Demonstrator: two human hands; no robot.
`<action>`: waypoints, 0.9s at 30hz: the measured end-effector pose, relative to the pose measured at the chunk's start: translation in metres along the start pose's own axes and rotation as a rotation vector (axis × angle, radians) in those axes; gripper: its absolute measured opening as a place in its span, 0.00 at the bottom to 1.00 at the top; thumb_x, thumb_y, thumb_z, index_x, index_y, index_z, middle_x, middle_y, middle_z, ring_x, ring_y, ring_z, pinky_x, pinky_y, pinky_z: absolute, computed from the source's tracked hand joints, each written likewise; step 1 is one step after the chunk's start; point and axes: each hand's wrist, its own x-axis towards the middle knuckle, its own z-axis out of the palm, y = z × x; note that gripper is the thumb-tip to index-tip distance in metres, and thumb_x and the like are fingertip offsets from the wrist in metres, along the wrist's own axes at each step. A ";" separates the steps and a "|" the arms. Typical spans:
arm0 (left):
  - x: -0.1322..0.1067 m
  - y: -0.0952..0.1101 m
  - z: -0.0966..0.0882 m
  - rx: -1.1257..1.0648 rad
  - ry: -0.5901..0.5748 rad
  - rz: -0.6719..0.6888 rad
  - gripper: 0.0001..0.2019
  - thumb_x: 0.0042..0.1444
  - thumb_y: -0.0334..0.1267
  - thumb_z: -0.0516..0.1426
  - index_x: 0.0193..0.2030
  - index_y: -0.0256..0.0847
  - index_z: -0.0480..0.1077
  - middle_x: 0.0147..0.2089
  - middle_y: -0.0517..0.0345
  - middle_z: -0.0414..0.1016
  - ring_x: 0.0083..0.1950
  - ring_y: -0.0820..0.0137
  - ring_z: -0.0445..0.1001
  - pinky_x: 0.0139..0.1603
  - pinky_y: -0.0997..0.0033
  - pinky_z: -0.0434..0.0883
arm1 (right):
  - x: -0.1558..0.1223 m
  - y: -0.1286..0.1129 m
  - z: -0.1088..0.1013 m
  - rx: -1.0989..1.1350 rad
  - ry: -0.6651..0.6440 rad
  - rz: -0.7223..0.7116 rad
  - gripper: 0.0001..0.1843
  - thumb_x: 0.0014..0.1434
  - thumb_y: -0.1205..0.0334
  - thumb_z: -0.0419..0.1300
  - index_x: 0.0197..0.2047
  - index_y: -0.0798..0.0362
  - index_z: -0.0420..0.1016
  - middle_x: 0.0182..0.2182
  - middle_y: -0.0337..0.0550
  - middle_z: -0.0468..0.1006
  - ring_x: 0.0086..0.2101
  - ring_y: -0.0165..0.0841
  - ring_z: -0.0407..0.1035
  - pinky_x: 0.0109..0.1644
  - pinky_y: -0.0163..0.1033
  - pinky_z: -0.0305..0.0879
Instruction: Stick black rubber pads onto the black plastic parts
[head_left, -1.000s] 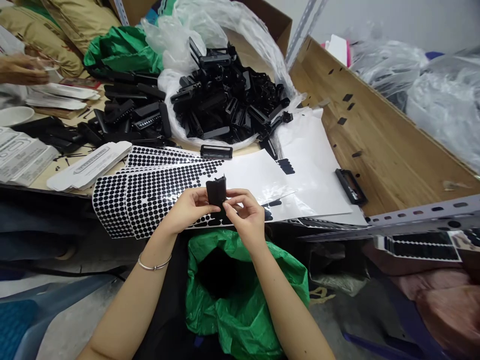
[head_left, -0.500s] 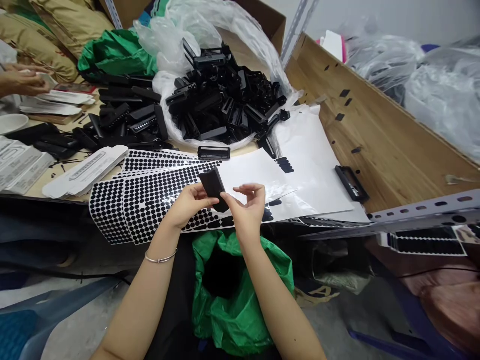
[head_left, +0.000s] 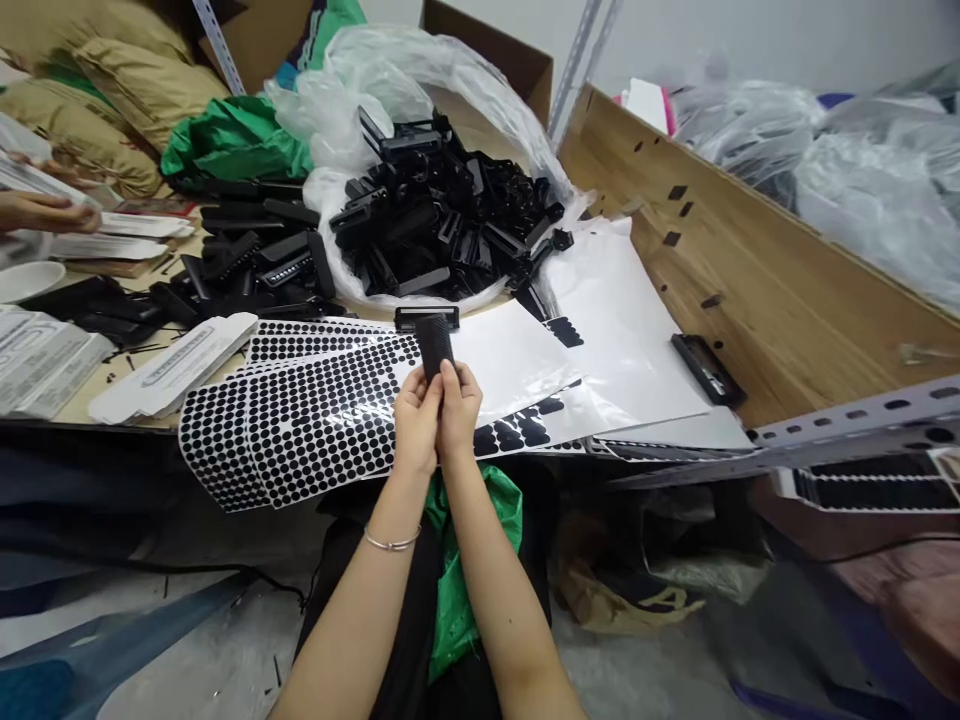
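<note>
A black oblong plastic piece (head_left: 434, 342) with a ribbed face stands tilted up between my hands. My left hand (head_left: 415, 425) is closed on its lower left side, and my right hand (head_left: 459, 412) grips the lower right, the two thumbs side by side. Behind the piece, a black rectangular frame part (head_left: 409, 318) lies at the edge of white paper. Sheets of round black stickers (head_left: 322, 420) spread under and left of my hands. Larger black stickers (head_left: 510, 432) on a sheet lie to the right. A green bag (head_left: 491, 520) hangs below, between my legs.
A plastic-lined heap of black parts (head_left: 442, 215) stands behind, with more black parts (head_left: 262, 245) to its left. Flattened white boxes (head_left: 176, 368) lie left. Another person's hand (head_left: 45, 212) holds white cartons. A cardboard wall (head_left: 765, 265) bounds the right; a black frame (head_left: 707, 368) lies beside it.
My hands have drawn together around the black piece, which is now more upright with its ribbed face showing. The right fingers have closed in. The other person's hand has shifted with a carton.
</note>
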 end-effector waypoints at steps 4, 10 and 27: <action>-0.007 -0.008 0.011 -0.021 0.034 0.060 0.11 0.55 0.39 0.62 0.43 0.41 0.72 0.45 0.54 0.79 0.49 0.67 0.78 0.54 0.69 0.71 | 0.001 -0.003 -0.007 0.051 -0.055 0.045 0.15 0.53 0.49 0.62 0.28 0.52 0.68 0.24 0.33 0.71 0.28 0.28 0.65 0.39 0.36 0.67; -0.009 -0.014 0.012 -0.035 0.086 0.106 0.08 0.58 0.39 0.60 0.43 0.41 0.71 0.42 0.57 0.79 0.46 0.70 0.78 0.54 0.70 0.70 | 0.002 -0.004 -0.009 0.006 -0.087 0.023 0.16 0.51 0.49 0.64 0.26 0.53 0.67 0.23 0.31 0.68 0.27 0.26 0.62 0.36 0.34 0.63; -0.006 -0.018 0.006 0.083 0.042 0.229 0.11 0.57 0.43 0.60 0.43 0.40 0.71 0.43 0.54 0.78 0.45 0.68 0.78 0.51 0.69 0.72 | 0.001 0.002 -0.009 -0.232 -0.001 -0.095 0.28 0.62 0.36 0.44 0.28 0.51 0.68 0.26 0.41 0.73 0.30 0.33 0.68 0.38 0.41 0.69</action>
